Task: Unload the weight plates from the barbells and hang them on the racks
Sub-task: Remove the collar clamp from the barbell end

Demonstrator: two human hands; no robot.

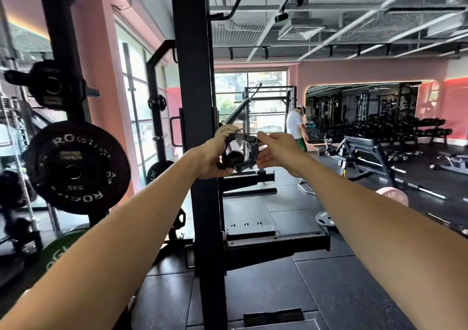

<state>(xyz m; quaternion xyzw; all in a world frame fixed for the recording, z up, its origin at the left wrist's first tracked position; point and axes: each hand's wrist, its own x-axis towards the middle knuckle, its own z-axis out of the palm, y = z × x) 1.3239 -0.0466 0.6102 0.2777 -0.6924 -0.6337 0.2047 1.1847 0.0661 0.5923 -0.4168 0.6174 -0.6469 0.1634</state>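
In a pink-walled gym, beside the black rack upright [195, 127], the left hand [212, 159] grips the barbell's clamp collar [244, 152] while the right hand [273, 150] pinches its lever; released carelessly, the small plate [226, 130] behind could slide off.

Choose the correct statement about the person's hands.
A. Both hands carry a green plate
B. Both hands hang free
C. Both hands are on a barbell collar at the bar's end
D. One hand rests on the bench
C: the left hand and right hand hold the black collar between them.
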